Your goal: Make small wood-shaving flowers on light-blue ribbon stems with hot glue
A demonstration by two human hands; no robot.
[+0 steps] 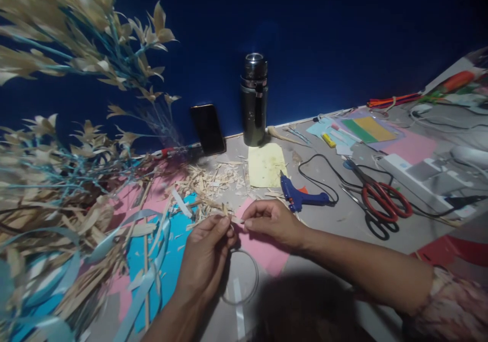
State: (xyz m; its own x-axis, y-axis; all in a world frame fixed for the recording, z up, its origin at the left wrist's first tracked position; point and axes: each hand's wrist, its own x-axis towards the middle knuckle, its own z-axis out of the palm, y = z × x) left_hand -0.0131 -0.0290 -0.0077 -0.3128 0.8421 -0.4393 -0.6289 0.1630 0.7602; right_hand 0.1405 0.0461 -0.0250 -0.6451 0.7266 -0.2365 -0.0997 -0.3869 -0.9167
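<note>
My left hand (pixel 209 245) is closed, thumb against the fingers, on one end of a small pale strip (pixel 237 220). My right hand (pixel 272 222) pinches the strip's other end between thumb and fingertips. Both hands are over a pink sheet (pixel 269 253). A thin ring (pixel 256 281) lies on the table just below my left hand. Dried shavings (pixel 213 179) are heaped beyond the hands, and a blue glue gun (pixel 305 197) rests beyond my right hand, its nozzle over a yellow sheet (pixel 265 161).
A dark flask (pixel 254 103) and a phone (pixel 208 128) stand by the blue wall. Red-handled scissors (pixel 381 197), black-handled scissors (pixel 375 225) and a white power strip (pixel 423 182) lie right. Dried flowers (pixel 125 42) and light-blue ribbon (pixel 143 296) crowd the left.
</note>
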